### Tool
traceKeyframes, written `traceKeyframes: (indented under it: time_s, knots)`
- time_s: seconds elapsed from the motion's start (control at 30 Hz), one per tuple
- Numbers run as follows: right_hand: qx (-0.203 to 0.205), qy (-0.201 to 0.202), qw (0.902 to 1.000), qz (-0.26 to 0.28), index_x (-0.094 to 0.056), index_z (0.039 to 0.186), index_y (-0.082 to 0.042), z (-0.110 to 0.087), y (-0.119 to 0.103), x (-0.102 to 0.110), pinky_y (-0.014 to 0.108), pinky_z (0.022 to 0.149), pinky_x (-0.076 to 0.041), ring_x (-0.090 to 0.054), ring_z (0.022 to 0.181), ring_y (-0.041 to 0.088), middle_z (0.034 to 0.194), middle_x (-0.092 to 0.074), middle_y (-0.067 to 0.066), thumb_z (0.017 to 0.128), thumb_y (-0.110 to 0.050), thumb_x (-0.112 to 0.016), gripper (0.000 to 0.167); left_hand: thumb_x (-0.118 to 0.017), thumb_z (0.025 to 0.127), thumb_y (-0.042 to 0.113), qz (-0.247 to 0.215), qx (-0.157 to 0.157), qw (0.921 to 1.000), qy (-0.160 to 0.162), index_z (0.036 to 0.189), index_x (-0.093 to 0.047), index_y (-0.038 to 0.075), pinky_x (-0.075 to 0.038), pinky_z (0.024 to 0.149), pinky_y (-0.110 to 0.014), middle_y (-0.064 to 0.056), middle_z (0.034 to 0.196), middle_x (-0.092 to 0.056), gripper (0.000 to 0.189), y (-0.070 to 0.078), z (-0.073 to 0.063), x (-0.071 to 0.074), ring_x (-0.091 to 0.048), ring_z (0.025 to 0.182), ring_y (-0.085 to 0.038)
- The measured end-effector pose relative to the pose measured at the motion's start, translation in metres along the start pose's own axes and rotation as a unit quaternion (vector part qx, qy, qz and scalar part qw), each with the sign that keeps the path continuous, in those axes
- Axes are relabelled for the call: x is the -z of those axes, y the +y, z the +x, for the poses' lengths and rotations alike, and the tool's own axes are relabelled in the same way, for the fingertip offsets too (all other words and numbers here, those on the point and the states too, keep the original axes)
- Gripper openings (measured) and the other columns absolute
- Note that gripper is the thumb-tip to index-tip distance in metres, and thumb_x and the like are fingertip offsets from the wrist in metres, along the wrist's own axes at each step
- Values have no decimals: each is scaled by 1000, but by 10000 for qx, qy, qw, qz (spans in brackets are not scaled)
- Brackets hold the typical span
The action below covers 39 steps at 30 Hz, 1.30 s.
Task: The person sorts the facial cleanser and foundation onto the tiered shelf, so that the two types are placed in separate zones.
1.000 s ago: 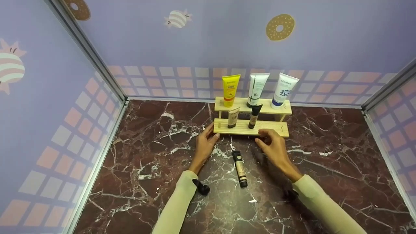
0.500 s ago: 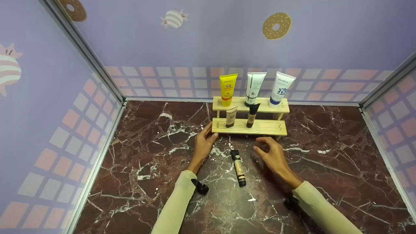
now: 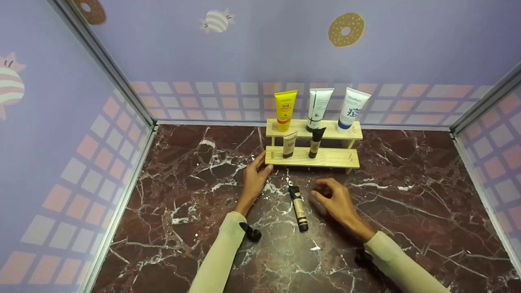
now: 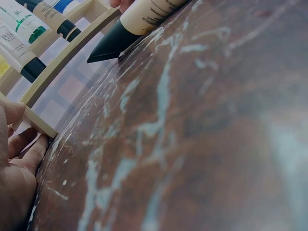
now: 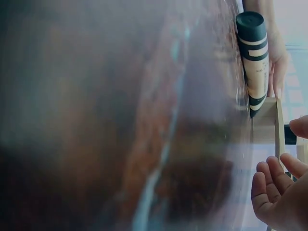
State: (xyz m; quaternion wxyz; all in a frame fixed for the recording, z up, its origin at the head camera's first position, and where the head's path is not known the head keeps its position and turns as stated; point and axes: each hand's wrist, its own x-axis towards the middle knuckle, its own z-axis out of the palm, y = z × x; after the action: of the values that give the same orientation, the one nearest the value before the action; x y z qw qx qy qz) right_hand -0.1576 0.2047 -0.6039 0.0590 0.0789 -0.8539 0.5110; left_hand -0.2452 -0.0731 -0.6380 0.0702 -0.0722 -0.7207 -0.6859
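Note:
A two-tier wooden rack (image 3: 333,158) stands near the back wall. My left hand (image 3: 254,181) holds its lower left end, and in the left wrist view the thumb (image 4: 13,109) lies at the corner with fingers low beside the leg. A beige squeeze tube (image 3: 299,208) with black ends lies on the marble-patterned surface in front of the rack. Just right of this tube, my right hand (image 3: 337,200) hovers with loosely bent fingers and nothing between them. On the lower tier stand a small beige tube (image 3: 289,145) and a small black-topped tube (image 3: 315,144).
Along the upper tier stand a yellow tube (image 3: 284,110), a white tube with a dark cap (image 3: 319,108) and a white tube with a blue base (image 3: 352,109). Purple patterned panels (image 3: 260,49) enclose the surface at the back and sides.
My right hand has drawn away from the rack's front edge, back toward me and slightly left, closer to the lying tube. My left hand has stayed at the rack's end.

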Motion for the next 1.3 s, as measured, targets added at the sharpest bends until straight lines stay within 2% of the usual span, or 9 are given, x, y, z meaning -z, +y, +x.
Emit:
traceKeyframes:
  time_s: [0.17, 0.4, 0.63, 0.9, 1.07, 1.3]
  knots:
    - [-78, -197, 9996, 158, -75, 125, 5, -4, -1, -4, 46, 93, -65, -76, 98, 28, 114, -79, 15, 94, -5, -86, 34, -72, 104, -1, -20, 42, 10000, -9, 159, -55, -2, -56, 114, -39, -27, 153, -61, 58, 0, 1, -1, -60, 145, -38]
    - [-115, -481, 9987, 124, -76, 124, 2, -10, -3, -11, 32, 85, -63, -72, 92, 20, 109, -78, 9, 94, -9, -87, 34, -72, 105, 1, 69, 40, 10000, -46, 160, -54, -3, -57, 113, -39, -27, 153, -62, 58, 1, 0, 0, -61, 144, -37]
    - [-54, -538, 9985, 9, -77, 124, 0, -14, -2, -17, 36, 85, -63, -71, 93, 22, 108, -77, 10, 93, -13, -89, 36, -72, 106, 3, 92, 11, 9999, -62, 161, -53, -2, -58, 112, -40, -27, 154, -61, 58, 2, -1, 0, -61, 144, -36]
    - [132, -440, 9989, -110, -78, 121, -2, -16, -6, -26, 34, 82, -62, -70, 92, 23, 106, -75, 8, 92, -13, -90, 33, -72, 104, 1, 2, 33, 10000, -14, 160, -54, -4, -58, 112, -40, -28, 153, -62, 58, 3, 0, -1, -61, 144, -38]
    - [234, -430, 9983, -323, -77, 123, -2, -17, -7, -32, 39, 87, -62, -69, 96, 22, 109, -74, 7, 92, -14, -90, 36, -72, 104, -1, -15, 53, 10000, 40, 159, -54, -4, -57, 112, -38, -29, 153, -61, 59, 3, 1, -1, -60, 144, -38]
    - [156, -324, 9981, -496, -78, 122, -5, -18, -6, -38, 43, 88, -58, -66, 96, 21, 106, -73, 4, 91, -16, -91, 36, -73, 104, -1, 11, 7, 10000, 47, 158, -55, -5, -57, 112, -41, -29, 152, -62, 58, 2, 0, 0, -60, 144, -39]
